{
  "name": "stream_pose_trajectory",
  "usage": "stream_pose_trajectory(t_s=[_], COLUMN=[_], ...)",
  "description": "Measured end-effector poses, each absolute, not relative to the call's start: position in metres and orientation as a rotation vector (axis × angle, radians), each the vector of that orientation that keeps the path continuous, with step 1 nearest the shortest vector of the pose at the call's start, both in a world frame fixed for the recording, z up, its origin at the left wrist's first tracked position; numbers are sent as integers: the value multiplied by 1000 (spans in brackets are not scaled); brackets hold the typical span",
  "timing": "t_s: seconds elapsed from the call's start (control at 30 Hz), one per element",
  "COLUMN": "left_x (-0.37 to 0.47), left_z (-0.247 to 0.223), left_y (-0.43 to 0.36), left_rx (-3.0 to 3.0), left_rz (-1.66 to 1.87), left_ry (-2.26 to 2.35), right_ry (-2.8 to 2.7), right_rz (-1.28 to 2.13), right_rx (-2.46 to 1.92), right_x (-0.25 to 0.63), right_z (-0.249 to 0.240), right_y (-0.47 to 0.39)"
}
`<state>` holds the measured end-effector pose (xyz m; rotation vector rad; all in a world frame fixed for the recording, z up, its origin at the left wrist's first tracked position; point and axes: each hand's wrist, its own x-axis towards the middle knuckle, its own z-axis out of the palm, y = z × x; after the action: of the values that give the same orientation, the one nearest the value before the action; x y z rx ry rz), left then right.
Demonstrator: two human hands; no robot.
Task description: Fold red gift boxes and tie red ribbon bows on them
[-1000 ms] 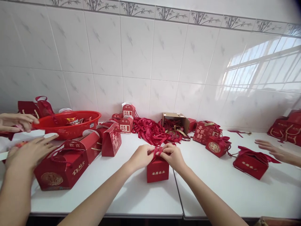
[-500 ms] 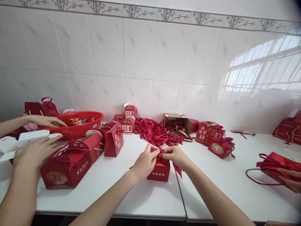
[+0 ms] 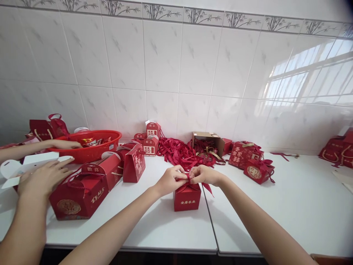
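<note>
A small red gift box (image 3: 186,200) with gold lettering stands upright on the white table in front of me. Red ribbon (image 3: 208,189) is gathered at its top, one tail hanging out to the right. My left hand (image 3: 171,180) pinches the ribbon from the left, just above the box. From the right, my right hand (image 3: 205,175) pinches the same ribbon, its fingertips almost meeting the left ones. The knot between the fingers is mostly hidden.
Behind the box lies a heap of red ribbons (image 3: 179,151) beside an open cardboard box (image 3: 223,145). A co-worker's hands (image 3: 44,176) are at the left, near a red basket (image 3: 114,141) of wrapped sweets and a large red box (image 3: 74,197). Finished-looking red boxes (image 3: 257,171) stand right.
Both my hands have shifted slightly at the ribbon, still pinching it. At the far right, another person's hand and the red box it held have gone out of view.
</note>
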<state>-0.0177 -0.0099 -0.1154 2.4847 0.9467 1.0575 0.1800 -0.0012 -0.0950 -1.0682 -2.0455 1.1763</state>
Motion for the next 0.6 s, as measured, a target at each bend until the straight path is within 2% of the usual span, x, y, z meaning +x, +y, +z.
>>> stream_pose_trajectory(t_s=[0.2, 0.33, 0.6], left_x=[-22, -34, -29], left_z=[-121, -113, -108], left_y=[-9, -8, -3], left_rx=[2370, 2304, 2234], left_rz=[1178, 1216, 972], left_ry=[1059, 1210, 1295], right_ry=[-2099, -2101, -2117], right_rz=[979, 725, 183], right_rx=[-1106, -1225, -1287], right_x=[182, 188, 176], right_z=[-99, -103, -108], right_y=[3, 5, -7])
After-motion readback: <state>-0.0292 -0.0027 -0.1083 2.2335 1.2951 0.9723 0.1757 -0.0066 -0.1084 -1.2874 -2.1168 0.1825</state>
